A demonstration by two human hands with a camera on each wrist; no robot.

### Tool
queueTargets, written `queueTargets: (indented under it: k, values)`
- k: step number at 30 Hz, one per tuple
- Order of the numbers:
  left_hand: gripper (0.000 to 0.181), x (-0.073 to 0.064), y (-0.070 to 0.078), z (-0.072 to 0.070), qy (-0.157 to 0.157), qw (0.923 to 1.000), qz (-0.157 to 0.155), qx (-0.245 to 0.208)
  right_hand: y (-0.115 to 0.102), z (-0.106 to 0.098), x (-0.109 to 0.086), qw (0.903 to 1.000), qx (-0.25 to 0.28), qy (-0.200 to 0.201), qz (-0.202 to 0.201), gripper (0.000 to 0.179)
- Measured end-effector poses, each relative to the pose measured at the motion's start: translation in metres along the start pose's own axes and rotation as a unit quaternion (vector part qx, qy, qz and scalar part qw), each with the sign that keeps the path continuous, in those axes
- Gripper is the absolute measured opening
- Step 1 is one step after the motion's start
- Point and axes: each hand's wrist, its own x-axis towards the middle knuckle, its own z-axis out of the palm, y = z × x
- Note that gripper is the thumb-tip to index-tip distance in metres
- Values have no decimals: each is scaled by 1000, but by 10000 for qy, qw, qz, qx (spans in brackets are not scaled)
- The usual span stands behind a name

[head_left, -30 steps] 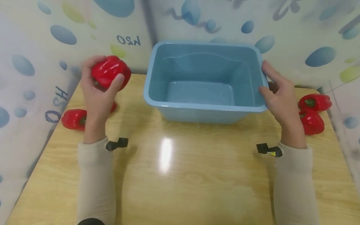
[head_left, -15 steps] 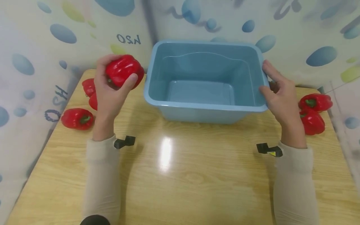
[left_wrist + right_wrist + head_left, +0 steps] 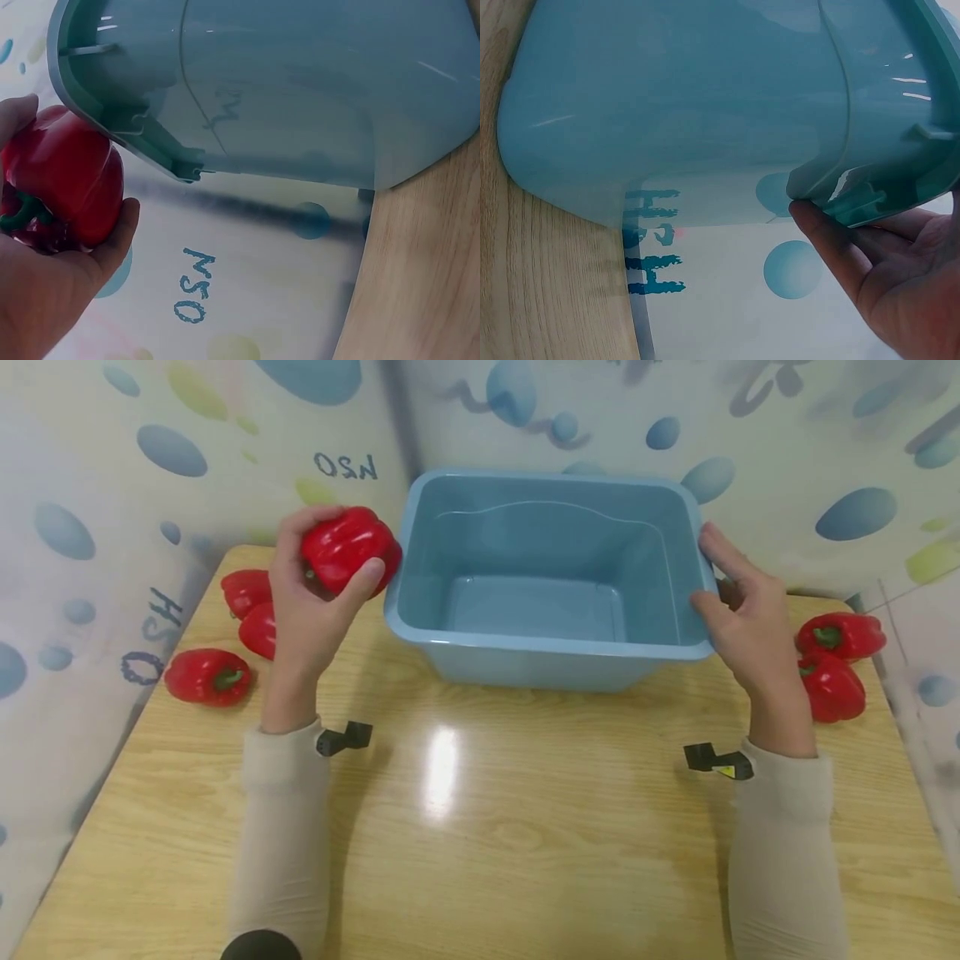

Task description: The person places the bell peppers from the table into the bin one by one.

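My left hand (image 3: 306,618) grips a glossy red bell pepper (image 3: 348,547), thumb on the near side and fingers round the far side. The pepper is up at the left rim of a light blue plastic bin (image 3: 532,667), overlapping that rim slightly in the head view. Its green stem (image 3: 28,212) faces the palm in the left wrist view. At the bin's right end, my right hand (image 3: 756,631) holds the rim between thumb and fingers. In the right wrist view, a fingertip (image 3: 804,211) presses under the bin's lip. Nothing lies inside the bin.
Several red bell peppers (image 3: 207,677) lie on the wooden table (image 3: 525,827) left of the left forearm. Two more red bell peppers (image 3: 840,635) sit by the right wrist. A patterned wall (image 3: 480,410) stands right behind the bin.
My left hand has carried the bell pepper rightward to the bin's left rim, uncovering the peppers on the left of the table. My right hand and the bin have stayed put.
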Motion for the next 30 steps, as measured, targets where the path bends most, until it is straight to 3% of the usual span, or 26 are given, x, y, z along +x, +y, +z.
queueTargets:
  k: [7,15,19,25,30]
  values:
    - [71,2,2,6,-16,9999,10,150,2,1,-1,10000,-26,24,-6,62]
    - [72,3,-3,11,-99,9995,260,-135,1,0,0,10000,-21,22,4,62]
    - [64,3,-3,14,-195,9988,408,-203,0,1,-1,10000,1,17,-18,62]
    - [54,2,0,16,-195,9961,391,-764,-1,1,-1,10000,-1,-11,-13,63]
    - [58,3,1,18,-254,9961,561,-625,0,1,-1,10000,0,-6,-6,63]
